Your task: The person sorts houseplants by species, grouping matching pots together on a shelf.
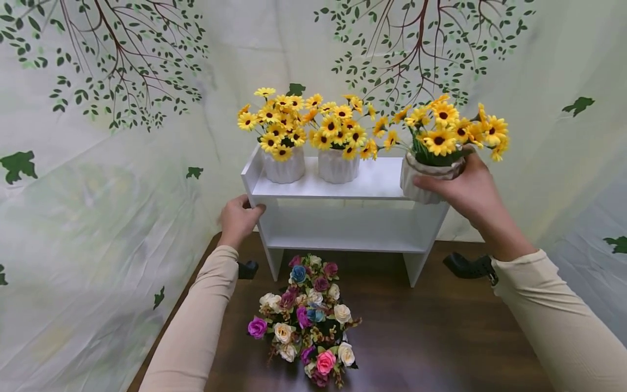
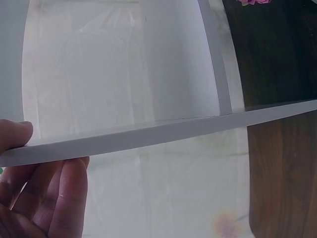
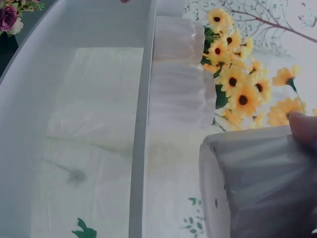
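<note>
My right hand (image 1: 465, 188) hides half the sunflower pot (image 1: 422, 179) it's gripping, left hand (image 1: 238, 216) pinching the shelf (image 1: 343, 188) edge.

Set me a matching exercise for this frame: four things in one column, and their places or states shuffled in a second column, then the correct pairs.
Things
1. left hand
2. right hand
3. rose bouquet
4. two white pots of yellow flowers

Places or states
A. lying on the dark wooden table in front of the shelf
B. standing on the shelf top, left and middle
C. grips the left edge of the white shelf
D. holds a third white pot of yellow flowers at the shelf's right end

Pairs: 1-C, 2-D, 3-A, 4-B
</note>
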A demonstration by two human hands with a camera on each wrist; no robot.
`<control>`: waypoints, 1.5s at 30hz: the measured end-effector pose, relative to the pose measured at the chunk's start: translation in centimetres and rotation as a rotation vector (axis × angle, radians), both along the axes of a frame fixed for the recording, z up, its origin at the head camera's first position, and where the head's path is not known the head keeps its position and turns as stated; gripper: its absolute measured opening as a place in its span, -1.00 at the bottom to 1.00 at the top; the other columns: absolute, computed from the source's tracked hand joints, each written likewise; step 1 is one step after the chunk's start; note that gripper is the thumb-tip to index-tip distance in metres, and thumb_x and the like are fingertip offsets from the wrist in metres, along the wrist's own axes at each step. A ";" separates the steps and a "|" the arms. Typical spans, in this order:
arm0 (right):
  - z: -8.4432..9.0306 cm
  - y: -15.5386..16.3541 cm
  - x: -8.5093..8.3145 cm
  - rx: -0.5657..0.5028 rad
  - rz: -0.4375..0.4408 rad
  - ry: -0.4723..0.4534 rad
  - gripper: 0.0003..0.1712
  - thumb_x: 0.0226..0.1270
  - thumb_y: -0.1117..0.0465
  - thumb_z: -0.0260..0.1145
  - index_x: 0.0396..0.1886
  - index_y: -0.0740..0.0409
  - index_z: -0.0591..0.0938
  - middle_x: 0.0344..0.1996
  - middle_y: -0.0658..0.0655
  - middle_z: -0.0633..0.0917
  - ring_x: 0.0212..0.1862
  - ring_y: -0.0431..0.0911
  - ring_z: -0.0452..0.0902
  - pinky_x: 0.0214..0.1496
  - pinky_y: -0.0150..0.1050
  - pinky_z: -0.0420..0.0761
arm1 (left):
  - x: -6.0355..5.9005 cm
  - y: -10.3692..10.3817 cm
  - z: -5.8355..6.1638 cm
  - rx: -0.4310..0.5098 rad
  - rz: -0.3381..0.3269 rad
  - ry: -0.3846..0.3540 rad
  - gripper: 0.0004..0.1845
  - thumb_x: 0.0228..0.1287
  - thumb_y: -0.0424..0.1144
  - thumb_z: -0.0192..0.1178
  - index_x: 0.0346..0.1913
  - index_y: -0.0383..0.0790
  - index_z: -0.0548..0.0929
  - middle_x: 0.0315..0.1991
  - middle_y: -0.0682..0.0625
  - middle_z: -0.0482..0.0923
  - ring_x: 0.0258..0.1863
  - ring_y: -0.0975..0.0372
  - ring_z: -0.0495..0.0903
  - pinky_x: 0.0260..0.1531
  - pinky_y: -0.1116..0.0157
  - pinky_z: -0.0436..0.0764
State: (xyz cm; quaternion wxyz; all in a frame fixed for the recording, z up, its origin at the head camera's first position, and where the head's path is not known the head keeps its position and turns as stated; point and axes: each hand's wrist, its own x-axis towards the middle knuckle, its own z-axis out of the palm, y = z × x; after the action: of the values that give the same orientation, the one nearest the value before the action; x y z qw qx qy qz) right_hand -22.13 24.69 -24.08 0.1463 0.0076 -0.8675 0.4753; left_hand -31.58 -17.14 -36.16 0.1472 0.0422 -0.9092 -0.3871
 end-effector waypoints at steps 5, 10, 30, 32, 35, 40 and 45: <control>0.3 -0.7 -2.1 -0.046 -0.033 -0.038 0.22 0.00 -0.10 0.58 0.55 0.04 0.07 0.49 0.21 0.28 0.46 0.10 0.24 0.45 0.10 0.29 | 0.1 0.1 0.0 0.006 -0.003 0.008 -0.60 0.21 -0.10 0.20 0.02 -0.28 0.69 -0.06 -0.23 0.74 -0.11 -0.04 0.70 -0.29 0.26 0.52; 0.4 -0.9 -3.6 -0.004 -0.111 -0.064 0.29 -0.04 -0.15 0.57 0.56 0.08 0.02 0.51 0.21 0.26 0.49 0.13 0.21 0.49 0.11 0.25 | 0.2 0.1 -0.1 0.009 -0.008 0.010 -0.60 0.20 -0.10 0.21 0.01 -0.28 0.69 -0.07 -0.23 0.74 -0.12 -0.04 0.70 -0.25 0.21 0.55; 0.2 -3.5 -8.1 -0.080 -0.153 -0.075 0.21 -0.03 -0.02 0.57 0.51 0.19 0.08 0.47 0.26 0.31 0.47 0.09 0.26 0.52 -0.07 0.26 | 0.2 -0.2 0.0 0.009 0.018 -0.006 -0.60 0.23 -0.10 0.19 0.03 -0.29 0.68 -0.04 -0.23 0.73 -0.09 -0.05 0.70 -0.17 0.10 0.61; -0.1 -3.4 -8.3 -0.075 -0.164 -0.080 0.22 -0.03 -0.05 0.57 0.51 0.19 0.08 0.48 0.26 0.31 0.48 0.09 0.26 0.53 -0.08 0.24 | 0.2 -0.1 0.0 0.015 0.016 -0.004 -0.60 0.23 -0.11 0.20 0.02 -0.29 0.68 -0.05 -0.23 0.73 -0.09 -0.05 0.70 -0.16 0.09 0.61; -0.7 -3.2 -8.6 -0.063 -0.184 -0.090 0.23 -0.02 -0.08 0.56 0.52 0.19 0.05 0.48 0.26 0.30 0.48 0.10 0.25 0.53 -0.07 0.23 | 0.1 0.1 0.0 0.028 0.007 0.004 -0.61 0.22 -0.13 0.20 0.02 -0.31 0.68 -0.06 -0.24 0.73 -0.10 -0.04 0.69 -0.15 0.08 0.62; -1.3 -2.7 -8.9 -0.056 -0.224 -0.130 0.25 0.01 -0.14 0.51 0.54 0.18 0.01 0.50 0.26 0.27 0.48 0.11 0.24 0.52 -0.04 0.25 | 0.0 0.3 0.0 0.033 -0.004 0.010 -0.61 0.21 -0.14 0.21 0.02 -0.31 0.69 -0.08 -0.24 0.74 -0.12 -0.03 0.70 -0.16 0.09 0.61; -1.5 -2.6 -9.4 -0.077 -0.242 -0.137 0.25 0.02 -0.13 0.51 0.54 0.18 0.01 0.50 0.25 0.26 0.49 0.10 0.23 0.52 -0.06 0.25 | 0.1 0.1 -0.1 0.029 0.003 0.016 -0.60 0.20 -0.13 0.21 0.01 -0.31 0.69 -0.07 -0.24 0.74 -0.12 -0.04 0.70 -0.18 0.12 0.60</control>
State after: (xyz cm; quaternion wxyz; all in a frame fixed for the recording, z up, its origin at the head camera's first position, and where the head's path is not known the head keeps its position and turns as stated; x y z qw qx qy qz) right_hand -31.54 22.11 -25.60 0.1430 -0.1351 -0.8511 0.4867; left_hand -31.50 -17.02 -36.25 0.1546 0.0427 -0.9023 -0.4001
